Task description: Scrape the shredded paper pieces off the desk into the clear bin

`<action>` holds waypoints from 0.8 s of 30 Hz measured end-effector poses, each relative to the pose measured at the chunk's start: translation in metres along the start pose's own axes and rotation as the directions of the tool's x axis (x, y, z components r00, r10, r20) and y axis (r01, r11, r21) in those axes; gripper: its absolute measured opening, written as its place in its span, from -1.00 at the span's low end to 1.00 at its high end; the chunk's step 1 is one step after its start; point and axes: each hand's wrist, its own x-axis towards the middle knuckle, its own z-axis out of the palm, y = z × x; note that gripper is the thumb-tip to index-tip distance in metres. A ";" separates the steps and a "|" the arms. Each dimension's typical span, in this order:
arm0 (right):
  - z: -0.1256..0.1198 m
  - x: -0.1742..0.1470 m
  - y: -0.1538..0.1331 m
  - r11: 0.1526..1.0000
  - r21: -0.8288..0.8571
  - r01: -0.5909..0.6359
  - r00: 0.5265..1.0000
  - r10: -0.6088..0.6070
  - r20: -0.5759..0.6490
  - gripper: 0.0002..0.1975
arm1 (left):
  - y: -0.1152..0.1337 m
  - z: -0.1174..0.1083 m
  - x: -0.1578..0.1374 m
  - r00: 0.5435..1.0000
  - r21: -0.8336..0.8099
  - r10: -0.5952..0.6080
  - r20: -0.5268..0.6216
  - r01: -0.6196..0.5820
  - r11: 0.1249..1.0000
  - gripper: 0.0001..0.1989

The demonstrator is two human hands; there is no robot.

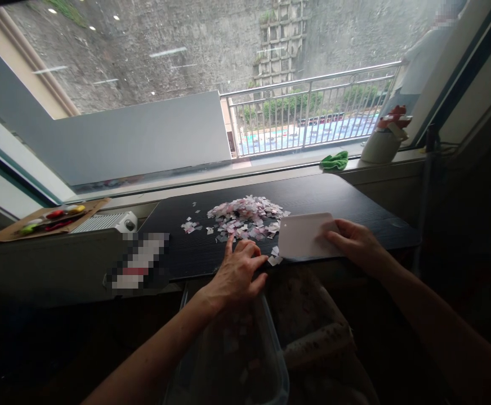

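A heap of small pinkish-white paper pieces [249, 211] lies on the black tabletop [313, 194]. My right hand [357, 243] grips a flat white plastic scraper card [302, 236] by its right end, its far edge beside the heap. Just in front of the heap is my left hand [241, 264], palm down with fingers spread, holding nothing. A couple of loose pieces [275, 259] rest between that hand and the card. Below the table's front edge, partly under my left forearm, stands a clear plastic bin [281, 360] with some pieces inside.
A green cloth [335, 161] and a pale jug with a reddish top [381, 143] stand on the windowsill. At left are a white heater [106, 222] and a cardboard sheet [0, 230] with colourful items. A brownish sack or box [313, 315] sits beside the bin. Outside the window, a person [427, 62] is near a railing.
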 end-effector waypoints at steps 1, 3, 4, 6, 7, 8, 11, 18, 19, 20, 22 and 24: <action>0.002 -0.001 0.000 1.000 0.023 -0.002 1.000 0.002 0.007 -0.90 | 0.001 0.000 0.000 1.000 -0.003 0.002 0.010 -0.002 1.000 -0.71; 0.006 -0.002 0.000 0.999 0.052 -0.003 1.000 0.002 0.021 -0.90 | 0.003 -0.001 0.001 1.000 -0.010 0.004 0.021 -0.004 1.000 -0.70; 0.007 -0.003 -0.001 0.998 0.058 -0.008 1.000 0.006 0.029 -0.90 | 0.005 -0.001 0.002 1.000 -0.013 0.006 0.023 -0.006 1.000 -0.70; 0.006 -0.006 -0.004 0.998 0.056 -0.027 0.999 0.025 0.043 -0.89 | 0.008 -0.002 0.001 1.000 -0.017 0.019 0.024 -0.018 1.000 -0.70; 0.005 -0.007 -0.006 0.998 0.046 -0.036 0.998 0.034 0.048 -0.88 | 0.010 -0.002 0.000 0.999 -0.021 0.029 0.025 -0.028 0.999 -0.70; 0.003 -0.007 -0.008 0.999 0.032 -0.042 0.998 0.040 0.051 -0.88 | 0.012 -0.002 -0.001 0.999 -0.024 0.040 0.029 -0.039 0.999 -0.71; -0.001 -0.006 -0.012 0.999 -0.022 -0.032 0.999 0.033 0.034 -0.86 | 0.016 -0.003 -0.004 0.997 -0.030 0.065 0.042 -0.064 0.998 -0.72; 0.004 0.014 -0.001 0.998 -0.052 0.047 0.996 -0.050 -0.069 -0.83 | 0.007 -0.002 0.000 1.000 0.012 0.015 0.004 -0.015 1.000 -0.67; 0.006 0.016 0.001 0.998 -0.050 0.044 0.996 -0.047 -0.071 -0.83 | 0.006 -0.002 0.001 1.000 0.020 -0.002 0.005 0.002 1.000 -0.67; 0.007 0.017 0.002 0.999 -0.040 0.035 0.997 -0.038 -0.068 -0.82 | 0.005 -0.002 0.003 1.000 0.027 -0.016 0.006 0.015 1.000 -0.67; 0.010 0.018 0.002 1.000 -0.005 0.011 0.999 -0.011 -0.040 -0.81 | 0.004 -0.001 0.005 0.999 0.035 -0.035 0.005 0.034 0.999 -0.66; 0.012 0.016 0.002 0.999 0.035 -0.011 1.000 0.011 0.001 -0.81 | 0.003 0.000 0.006 0.999 0.037 -0.043 0.005 0.042 0.998 -0.66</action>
